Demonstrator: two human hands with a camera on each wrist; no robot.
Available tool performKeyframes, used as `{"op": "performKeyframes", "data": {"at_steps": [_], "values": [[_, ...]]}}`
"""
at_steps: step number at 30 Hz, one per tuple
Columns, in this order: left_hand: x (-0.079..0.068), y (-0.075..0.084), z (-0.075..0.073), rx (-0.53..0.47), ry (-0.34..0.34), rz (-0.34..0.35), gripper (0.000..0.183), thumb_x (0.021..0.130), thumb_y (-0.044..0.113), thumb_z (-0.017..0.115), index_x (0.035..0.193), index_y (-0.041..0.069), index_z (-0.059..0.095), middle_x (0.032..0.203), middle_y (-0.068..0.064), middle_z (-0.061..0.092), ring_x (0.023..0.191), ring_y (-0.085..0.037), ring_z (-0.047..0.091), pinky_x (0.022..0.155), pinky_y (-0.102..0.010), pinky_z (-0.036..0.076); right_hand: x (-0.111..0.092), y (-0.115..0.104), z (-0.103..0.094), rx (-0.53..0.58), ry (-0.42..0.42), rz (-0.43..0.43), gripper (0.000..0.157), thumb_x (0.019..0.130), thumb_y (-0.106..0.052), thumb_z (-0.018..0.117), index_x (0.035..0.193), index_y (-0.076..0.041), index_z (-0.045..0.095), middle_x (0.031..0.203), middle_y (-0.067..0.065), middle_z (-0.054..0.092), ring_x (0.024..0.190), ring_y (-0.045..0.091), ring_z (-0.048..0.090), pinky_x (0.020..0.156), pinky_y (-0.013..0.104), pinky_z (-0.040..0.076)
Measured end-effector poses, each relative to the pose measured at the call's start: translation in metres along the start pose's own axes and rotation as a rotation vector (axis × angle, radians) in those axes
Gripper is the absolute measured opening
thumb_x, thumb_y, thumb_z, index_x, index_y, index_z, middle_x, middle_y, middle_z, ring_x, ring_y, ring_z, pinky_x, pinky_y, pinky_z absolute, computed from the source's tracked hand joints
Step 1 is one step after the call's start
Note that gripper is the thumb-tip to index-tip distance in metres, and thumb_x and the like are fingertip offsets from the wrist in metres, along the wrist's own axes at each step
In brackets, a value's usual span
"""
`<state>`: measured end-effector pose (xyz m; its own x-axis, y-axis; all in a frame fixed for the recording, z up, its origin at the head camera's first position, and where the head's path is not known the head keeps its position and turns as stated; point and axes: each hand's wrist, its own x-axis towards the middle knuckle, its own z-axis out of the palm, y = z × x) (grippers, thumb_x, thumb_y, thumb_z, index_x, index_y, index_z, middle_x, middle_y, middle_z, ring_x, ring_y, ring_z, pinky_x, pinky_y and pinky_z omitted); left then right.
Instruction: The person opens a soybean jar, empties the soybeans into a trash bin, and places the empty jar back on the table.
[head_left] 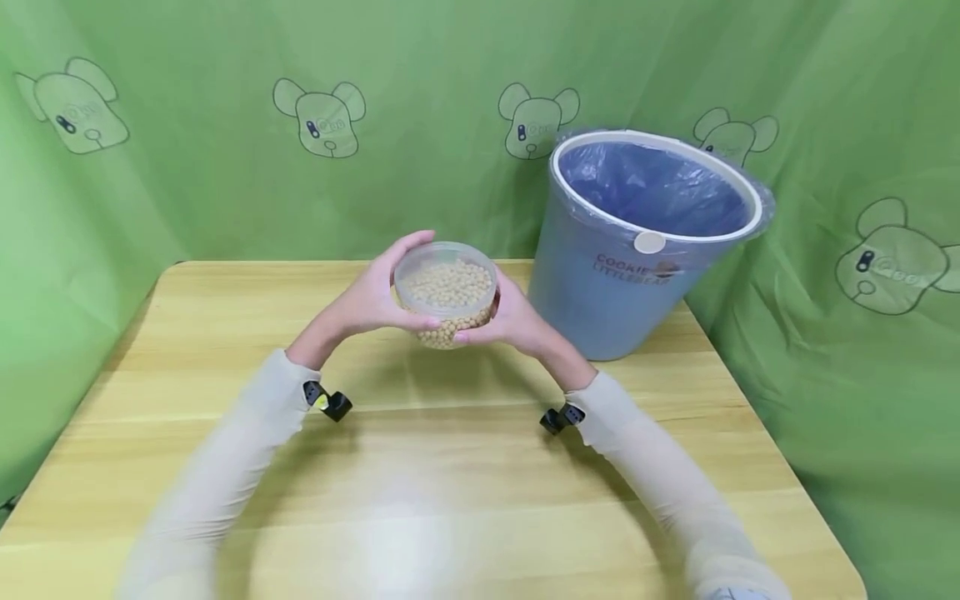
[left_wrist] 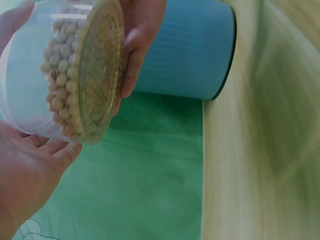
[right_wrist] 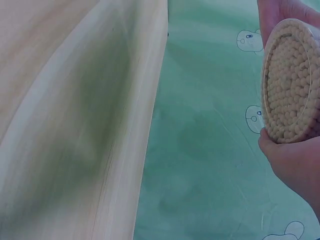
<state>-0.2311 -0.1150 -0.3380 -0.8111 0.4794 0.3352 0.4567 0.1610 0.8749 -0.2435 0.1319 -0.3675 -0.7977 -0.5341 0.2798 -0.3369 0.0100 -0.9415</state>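
Between both hands I hold a round, clear plastic jar (head_left: pixel 450 308) partly filled with small, round, beige dried beans (left_wrist: pixel 62 75). It hangs above the wooden table, its base in plain sight in the right wrist view. My left hand (head_left: pixel 367 296) grips the jar's left side, thumb across the front and fingers round the back. On the opposite side my right hand (head_left: pixel 517 321) clasps it, the thumb low on the front wall. A pale translucent top (head_left: pixel 431 254) covers the beans in the head view.
A blue bin (head_left: pixel 600 292) with a white rim and clear plastic liner stands at the table's back right, just beyond my right hand. The wooden table (head_left: pixel 420 467) ends at a green curtain (head_left: pixel 420 183) printed with bear heads. Small black cameras sit on both wrists.
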Motion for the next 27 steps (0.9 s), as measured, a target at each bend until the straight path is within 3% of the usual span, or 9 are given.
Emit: {"op": "performKeyframes", "data": {"at_steps": [4, 8, 12, 19, 23, 27], "values": [[0.003, 0.001, -0.003, 0.013, -0.015, 0.015, 0.119, 0.062, 0.008, 0.095, 0.160, 0.012, 0.027, 0.155, -0.012, 0.044, 0.136, -0.029, 0.048, 0.118, -0.050, 0.043, 0.000, -0.001, 0.000, 0.025, -0.004, -0.012, 0.113, 0.058, 0.009, 0.089, 0.156, -0.012, 0.036, 0.148, 0.015, 0.048, 0.132, 0.028, 0.051, 0.117, 0.042, 0.045], [0.003, -0.006, 0.002, -0.095, -0.021, 0.013, 0.125, 0.059, 0.003, 0.093, 0.161, 0.010, 0.021, 0.154, -0.015, 0.043, 0.135, -0.030, 0.048, 0.116, -0.048, 0.046, -0.002, -0.003, 0.001, 0.040, 0.018, -0.022, 0.110, 0.058, 0.009, 0.088, 0.154, -0.010, 0.038, 0.144, 0.016, 0.050, 0.129, 0.027, 0.052, 0.115, 0.041, 0.046], [0.003, -0.014, 0.008, -0.174, -0.018, 0.034, 0.124, 0.056, 0.000, 0.093, 0.159, 0.009, 0.026, 0.154, -0.015, 0.043, 0.136, -0.030, 0.047, 0.117, -0.047, 0.044, -0.002, -0.007, 0.000, 0.038, 0.038, -0.040, 0.108, 0.057, 0.009, 0.087, 0.152, -0.007, 0.039, 0.142, 0.018, 0.051, 0.128, 0.026, 0.053, 0.116, 0.041, 0.046], [-0.003, -0.018, 0.015, -0.133, 0.076, 0.040, 0.111, 0.057, 0.001, 0.094, 0.153, 0.011, 0.040, 0.145, -0.013, 0.053, 0.129, -0.026, 0.054, 0.114, -0.045, 0.047, -0.002, -0.021, -0.001, 0.003, 0.025, -0.071, 0.117, 0.058, 0.001, 0.090, 0.158, -0.005, 0.028, 0.152, 0.021, 0.043, 0.136, 0.031, 0.048, 0.122, 0.039, 0.039], [-0.003, -0.021, 0.021, -0.013, 0.155, 0.039, 0.111, 0.056, 0.014, 0.100, 0.151, 0.017, 0.044, 0.142, -0.006, 0.057, 0.126, -0.022, 0.057, 0.113, -0.042, 0.048, 0.002, -0.040, -0.001, -0.156, 0.066, -0.088, 0.121, 0.060, -0.007, 0.094, 0.160, -0.009, 0.026, 0.157, 0.020, 0.041, 0.144, 0.032, 0.042, 0.127, 0.043, 0.031], [-0.002, -0.024, 0.033, 0.094, 0.232, 0.033, 0.116, 0.053, 0.029, 0.102, 0.152, 0.022, 0.043, 0.141, -0.002, 0.058, 0.125, -0.018, 0.057, 0.110, -0.040, 0.050, 0.006, -0.052, 0.009, -0.454, 0.108, 0.004, 0.115, 0.065, -0.029, 0.096, 0.160, -0.022, 0.031, 0.162, 0.009, 0.038, 0.147, 0.025, 0.039, 0.124, 0.051, 0.033]]}}
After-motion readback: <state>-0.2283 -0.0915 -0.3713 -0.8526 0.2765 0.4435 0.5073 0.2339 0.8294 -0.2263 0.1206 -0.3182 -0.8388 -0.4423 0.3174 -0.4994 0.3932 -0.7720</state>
